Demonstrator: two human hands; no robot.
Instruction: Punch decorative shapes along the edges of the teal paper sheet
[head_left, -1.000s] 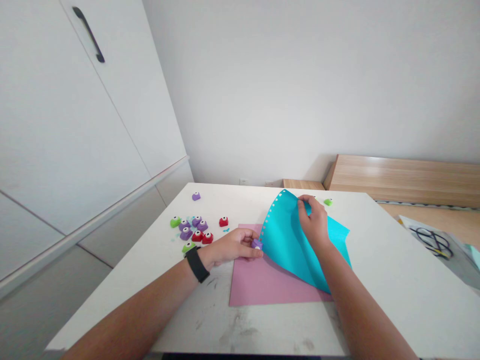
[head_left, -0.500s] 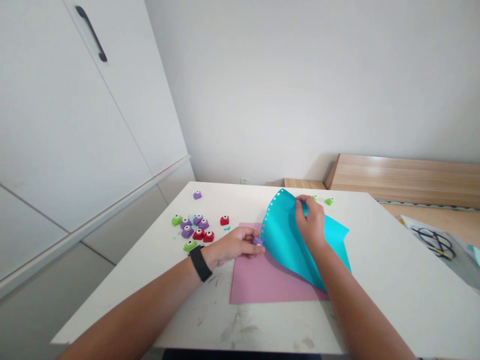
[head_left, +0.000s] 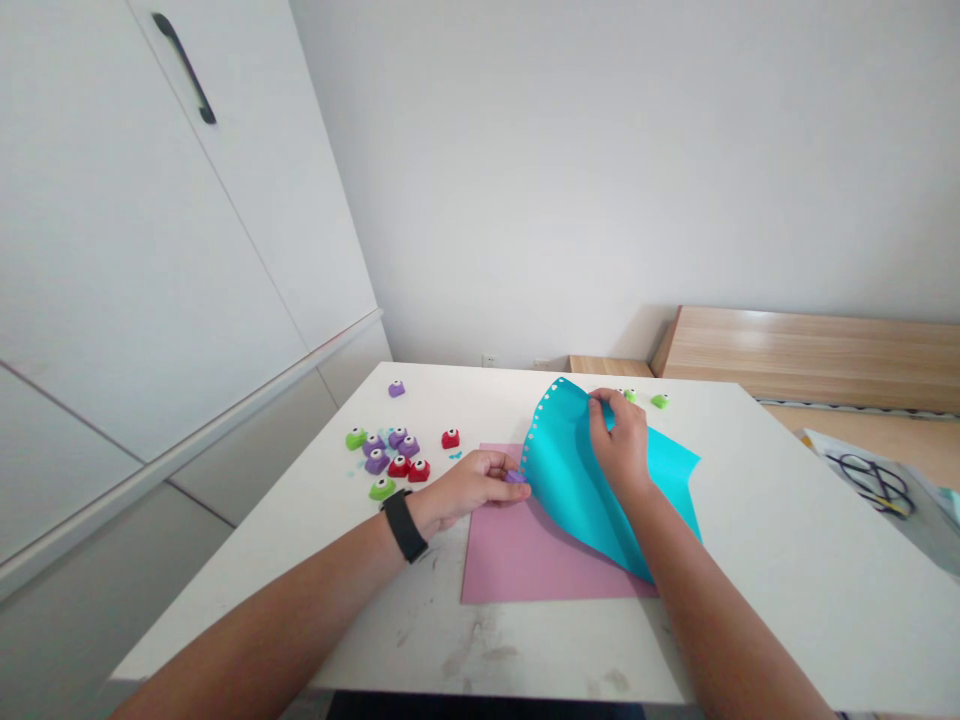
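The person's left hand [head_left: 476, 487] pinches a purple punch [head_left: 515, 477] at the hole-lined margin of a blue sheet [head_left: 574, 490]; the right hand [head_left: 624, 440] pinches the sheet between thumb and fingers. The blue sheet curves over a pink sheet [head_left: 510, 565] near the desk's [head_left: 780, 580] front edge. A punch cluster [head_left: 376, 462] sits towards the left edge, and a green punch [head_left: 660, 401] near the far right corner.

Bright diffuse lt, soft shadow under blue sheet [head_left: 571, 478], wide-angle distort.
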